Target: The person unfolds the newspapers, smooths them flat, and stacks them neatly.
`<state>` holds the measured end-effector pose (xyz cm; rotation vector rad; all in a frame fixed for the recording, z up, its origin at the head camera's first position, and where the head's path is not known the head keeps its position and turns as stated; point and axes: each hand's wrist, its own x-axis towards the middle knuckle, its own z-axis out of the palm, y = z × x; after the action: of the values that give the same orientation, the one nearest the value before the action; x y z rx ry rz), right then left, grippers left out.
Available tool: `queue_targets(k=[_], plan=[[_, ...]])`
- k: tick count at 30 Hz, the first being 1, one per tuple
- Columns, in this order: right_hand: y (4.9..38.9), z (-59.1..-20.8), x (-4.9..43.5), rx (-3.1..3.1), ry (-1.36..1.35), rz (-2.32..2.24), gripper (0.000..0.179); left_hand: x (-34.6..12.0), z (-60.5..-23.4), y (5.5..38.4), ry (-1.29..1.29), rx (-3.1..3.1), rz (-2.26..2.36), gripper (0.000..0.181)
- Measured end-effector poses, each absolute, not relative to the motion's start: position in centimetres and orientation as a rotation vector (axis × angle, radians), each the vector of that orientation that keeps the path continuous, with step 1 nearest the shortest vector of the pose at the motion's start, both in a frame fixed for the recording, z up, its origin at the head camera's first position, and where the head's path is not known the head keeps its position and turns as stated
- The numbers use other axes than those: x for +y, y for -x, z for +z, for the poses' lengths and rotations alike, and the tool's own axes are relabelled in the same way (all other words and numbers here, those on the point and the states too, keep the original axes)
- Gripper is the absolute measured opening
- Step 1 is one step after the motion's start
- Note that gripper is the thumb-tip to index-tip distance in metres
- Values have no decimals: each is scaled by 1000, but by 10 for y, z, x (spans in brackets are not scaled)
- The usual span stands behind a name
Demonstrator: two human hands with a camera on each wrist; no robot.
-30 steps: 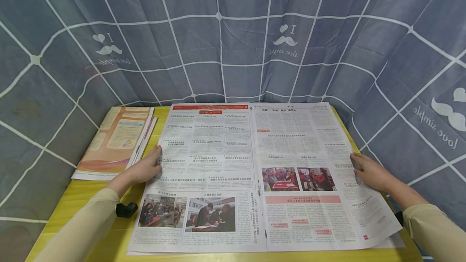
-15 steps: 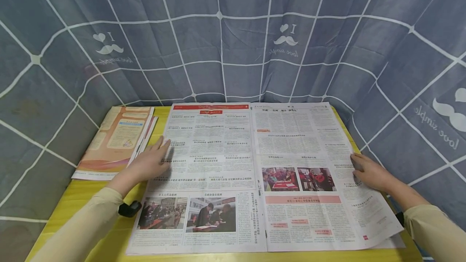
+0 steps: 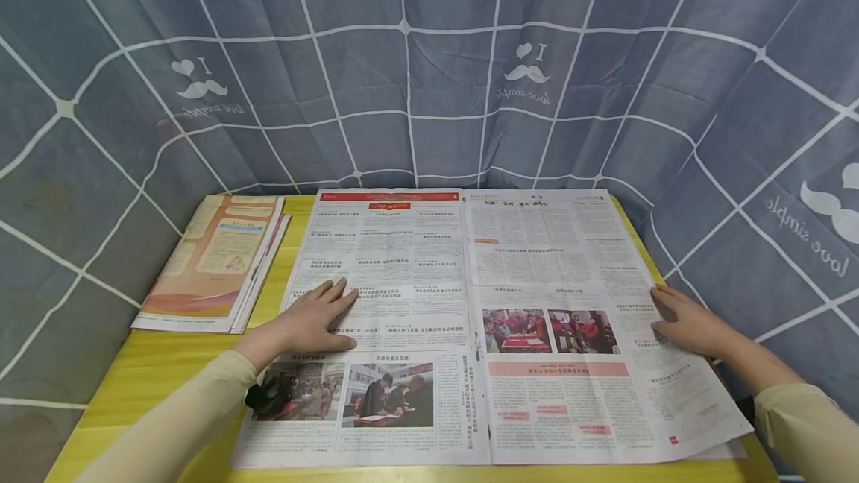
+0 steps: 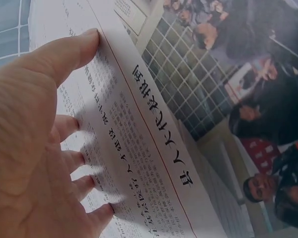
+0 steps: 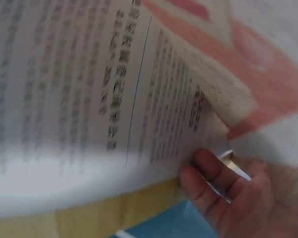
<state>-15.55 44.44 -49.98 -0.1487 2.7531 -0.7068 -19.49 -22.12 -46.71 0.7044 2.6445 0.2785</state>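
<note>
Grey-blue checked curtain round yellow table. Newspaper spread open on table, below curtain's back panel. Left hand on left page, above printed photos, fingers spread, grip released. Right hand at newspaper's right edge, fingers touching paper; cannot tell whether pinching. Right page's near corner curls up. Stack of papers at table's far left, beside newspaper.

The yellow wood-grain tabletop carries an unfolded white printed newspaper under the left hand and an orange-covered paper stack farther left.
</note>
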Motion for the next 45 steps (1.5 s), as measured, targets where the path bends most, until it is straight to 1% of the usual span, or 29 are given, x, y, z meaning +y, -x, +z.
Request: queue_targets(k=[5, 10, 15, 18, 22, 28, 34, 38, 45], plan=[[144, -495, 455, 2734, 204, -747, 84, -220, -466, 195, -695, 2641, 268, 94], [135, -492, 461, 2724, 216, -716, 83, -219, -465, 195, -690, 2639, 259, 94], [132, -484, 457, 2715, 209, -705, 77, -218, -466, 195, -692, 2639, 265, 93], [139, -475, 445, 2740, 232, -657, 75, -220, -465, 194, -686, 2642, 264, 93], [151, -469, 419, 2802, 329, -541, 76, -221, -465, 193, -676, 2640, 266, 93], [166, -479, 367, 2847, 466, -435, 84, -220, -466, 194, -662, 2632, 268, 94], [176, -488, 328, 2831, 538, -466, 90, -217, -468, 195, -657, 2626, 269, 95], [179, -494, 316, 2827, 552, -423, 92, -215, -469, 195, -650, 2619, 274, 95], [182, -500, 312, 2846, 569, -369, 91, -219, -468, 194, -643, 2635, 303, 94]])
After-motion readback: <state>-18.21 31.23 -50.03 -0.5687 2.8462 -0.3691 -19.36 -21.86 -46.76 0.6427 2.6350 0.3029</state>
